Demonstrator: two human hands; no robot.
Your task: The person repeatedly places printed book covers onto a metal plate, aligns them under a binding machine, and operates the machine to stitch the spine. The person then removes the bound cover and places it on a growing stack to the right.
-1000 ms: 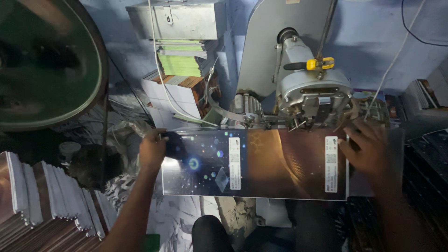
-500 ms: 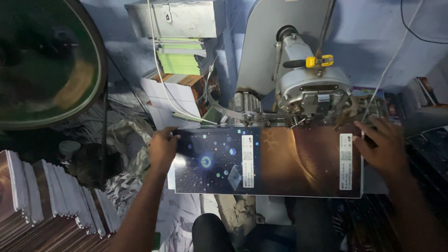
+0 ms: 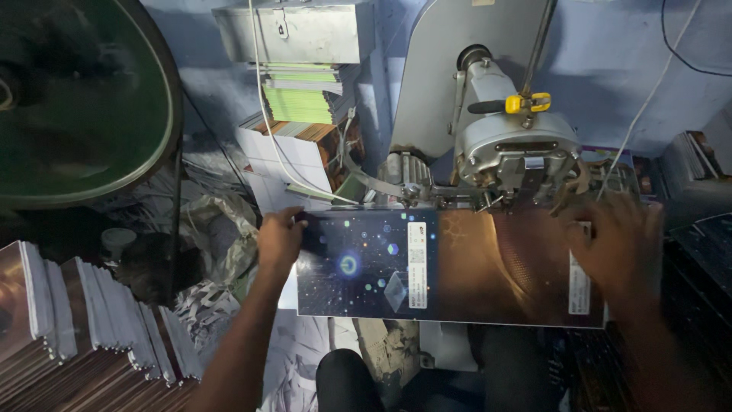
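Note:
A wide glossy printed cover sheet (image 3: 457, 263), dark blue with stars on its left half and brown on its right half, lies flat under the head of a grey stitching machine (image 3: 512, 145). My left hand (image 3: 278, 240) grips the sheet's left edge. My right hand (image 3: 614, 248), blurred, presses on the sheet's right end near a white label strip. The far edge of the sheet sits right below the machine's head.
A stack of bound booklets (image 3: 84, 328) lies at the lower left. A large green wheel (image 3: 76, 99) fills the upper left. Stacked paper (image 3: 301, 103) and a metal box (image 3: 297, 30) stand behind. Paper scraps (image 3: 206, 305) litter the floor. My knee (image 3: 347, 381) shows below.
The sheet has slid to the right under the machine head, with both hands moving along with it. My right hand has shifted slightly inward on the sheet's right end.

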